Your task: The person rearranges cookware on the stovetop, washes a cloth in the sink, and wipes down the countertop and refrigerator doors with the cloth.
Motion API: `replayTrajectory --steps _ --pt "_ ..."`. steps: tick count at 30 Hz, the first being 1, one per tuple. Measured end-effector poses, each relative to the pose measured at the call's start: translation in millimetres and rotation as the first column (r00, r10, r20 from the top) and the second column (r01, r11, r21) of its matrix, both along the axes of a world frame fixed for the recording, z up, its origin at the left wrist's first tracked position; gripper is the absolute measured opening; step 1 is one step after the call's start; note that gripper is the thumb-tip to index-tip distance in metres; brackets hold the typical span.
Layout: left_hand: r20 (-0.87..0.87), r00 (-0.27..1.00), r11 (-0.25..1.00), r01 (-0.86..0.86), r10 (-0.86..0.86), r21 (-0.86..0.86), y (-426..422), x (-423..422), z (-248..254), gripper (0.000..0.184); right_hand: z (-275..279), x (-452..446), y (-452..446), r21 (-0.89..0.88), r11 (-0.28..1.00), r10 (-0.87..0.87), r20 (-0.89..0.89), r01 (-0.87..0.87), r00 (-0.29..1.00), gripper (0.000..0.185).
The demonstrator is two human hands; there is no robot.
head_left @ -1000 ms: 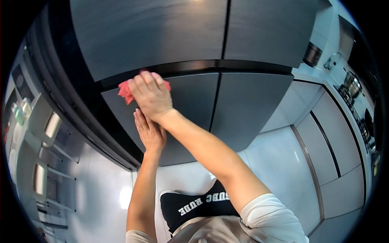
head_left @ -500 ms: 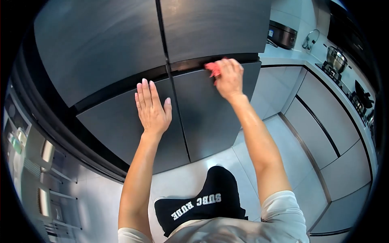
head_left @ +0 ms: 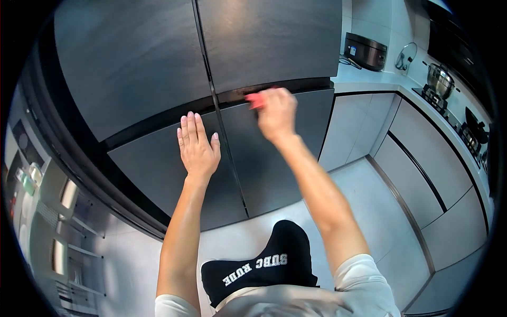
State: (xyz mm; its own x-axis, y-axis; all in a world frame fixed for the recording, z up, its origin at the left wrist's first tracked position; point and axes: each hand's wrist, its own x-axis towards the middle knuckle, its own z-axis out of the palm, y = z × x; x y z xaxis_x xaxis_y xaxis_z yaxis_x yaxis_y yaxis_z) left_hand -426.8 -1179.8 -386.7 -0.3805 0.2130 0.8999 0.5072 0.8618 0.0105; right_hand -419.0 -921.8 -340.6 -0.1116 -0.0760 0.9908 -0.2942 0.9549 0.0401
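Note:
A dark grey refrigerator [head_left: 137, 58] with upper and lower doors fills the area before me. My right hand [head_left: 278, 113] grips a red cloth [head_left: 255, 100] at the recessed strip [head_left: 306, 84] along the top of the lower right door. That hand is slightly blurred, and most of the cloth is hidden behind its fingers. My left hand [head_left: 198, 145] is laid flat against the lower left door [head_left: 158, 164], its fingers straight and pointing up, thumb apart. Nothing is in it.
To the right runs a white counter [head_left: 364, 78] with a rice cooker [head_left: 365, 52], and a pot [head_left: 440, 80] on the gas stove [head_left: 434, 99]. Grey cabinets [head_left: 417, 169] stand below. Chairs [head_left: 63, 198] are at far left. Light floor tiles [head_left: 364, 211] lie between fridge and cabinets.
My right hand has moved left along the recessed strip with the red cloth, closer to the gap between the doors. The left hand stays on its door. The view has shifted slightly.

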Motion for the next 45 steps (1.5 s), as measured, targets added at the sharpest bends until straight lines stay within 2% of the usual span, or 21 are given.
replayTrajectory --steps 4,9,13,15,17,19,21,25,26,27,28,29,31,33,35,36,37,39,40,43,45 --pt "0.012 0.999 0.996 -0.037 0.038 -0.083 -9.2 6.5 7.5 0.074 -10.7 -9.4 -94.1 0.034 0.999 0.003 0.048 -0.005 0.999 0.037" --pt "0.046 0.998 0.996 -0.044 0.048 -0.082 -8.0 10.4 11.6 0.074 -9.1 2.2 -60.2 0.184 0.977 0.097 0.077 -0.110 0.992 0.041" --pt "0.043 0.998 0.997 -0.042 0.045 -0.059 -3.4 8.9 9.4 0.074 -17.9 3.0 19.3 0.080 0.993 -0.094 0.055 0.090 0.994 0.044" --pt "0.053 0.998 0.999 -0.037 0.039 -0.030 1.6 9.9 8.9 0.074 -17.5 2.5 51.3 -0.097 0.992 -0.081 0.017 0.083 0.997 0.043" --pt "0.051 0.998 0.999 -0.038 0.037 0.012 7.9 7.6 7.9 0.074 9.2 14.9 46.3 -0.648 0.753 0.223 0.096 -0.109 0.970 0.036" --pt "0.051 0.998 0.999 -0.031 0.029 0.040 19.3 7.5 9.7 0.072 49.5 34.2 30.8 -0.959 0.230 0.413 -0.060 -0.168 0.909 0.034" --pt "0.056 0.998 0.999 -0.012 0.010 0.036 32.6 9.1 18.7 0.071 38.5 1.7 31.7 -0.929 0.368 0.199 0.048 -0.030 0.979 0.041" --pt "0.162 0.986 0.999 0.034 -0.038 0.029 61.5 5.7 32.7 0.071 37.7 -9.7 -31.2 -0.927 0.337 0.271 -0.074 -0.166 0.960 0.064" --pt "0.196 0.980 0.999 0.032 -0.036 0.022 62.9 5.3 34.4 0.071 45.2 0.0 -53.0 -0.943 0.316 0.316 -0.002 -0.107 0.949 0.060" --pt "0.229 0.973 0.999 0.029 -0.032 0.015 61.8 5.3 34.0 0.072 37.5 -2.6 -70.4 -0.912 0.389 0.330 0.004 -0.132 0.944 0.065" --pt "0.261 0.965 1.000 0.023 -0.024 0.005 59.3 6.6 34.1 0.073 34.8 -0.2 -86.1 -0.909 0.374 0.423 -0.011 -0.186 0.906 0.069" --pt "0.284 0.958 0.999 0.046 -0.044 0.001 55.9 7.9 35.2 0.074 37.0 6.5 -99.2 -0.910 0.335 0.534 -0.031 -0.245 0.845 0.075" --pt "0.344 0.937 0.995 0.085 -0.064 -0.046 48.8 14.1 42.7 0.074 51.6 26.3 -109.4 -0.957 0.122 0.747 -0.087 -0.263 0.659 0.080" --pt "0.405 0.904 0.988 0.156 -0.136 -0.015 45.7 24.6 56.8 0.068 51.2 34.5 -101.7 -0.963 0.051 0.802 -0.118 -0.264 0.585 0.079" --pt "0.481 0.857 0.981 0.186 -0.187 0.051 46.2 40.6 71.2 0.065 43.6 40.4 -88.6 -0.923 -0.198 0.829 -0.337 -0.328 0.447 0.072" --pt "0.518 0.811 0.962 0.218 -0.272 0.164 48.5 50.5 80.5 0.064 40.7 45.2 -82.7 -0.906 -0.328 0.792 -0.419 -0.269 0.445 0.062" --pt "0.548 0.762 0.933 0.215 -0.346 0.289 50.9 60.7 87.5 0.059 48.4 54.2 -73.7 -0.868 -0.413 0.791 -0.492 -0.275 0.363 0.055" --pt "0.647 0.438 0.749 0.101 -0.625 0.655 60.8 79.3 109.7 0.053 71.5 82.4 -57.6 -0.806 -0.570 0.733 -0.587 -0.160 0.345 0.051" --pt "0.542 0.219 0.537 -0.088 -0.811 0.839 69.1 88.2 123.9 0.053 87.4 96.1 -51.1 -0.783 -0.607 0.714 -0.613 -0.136 0.339 0.050" --pt "0.157 -0.200 0.232 -0.446 -0.967 0.864 85.9 119.2 180.2 0.054 134.7 139.8 -34.7 -0.713 -0.695 0.655 -0.679 -0.089 0.331 0.048" --pt "0.104 -0.316 0.252 -0.477 -0.943 0.842 96.4 137.3 213.1 0.054 164.5 171.1 -23.3 -0.683 -0.725 0.624 -0.708 -0.094 0.331 0.046"
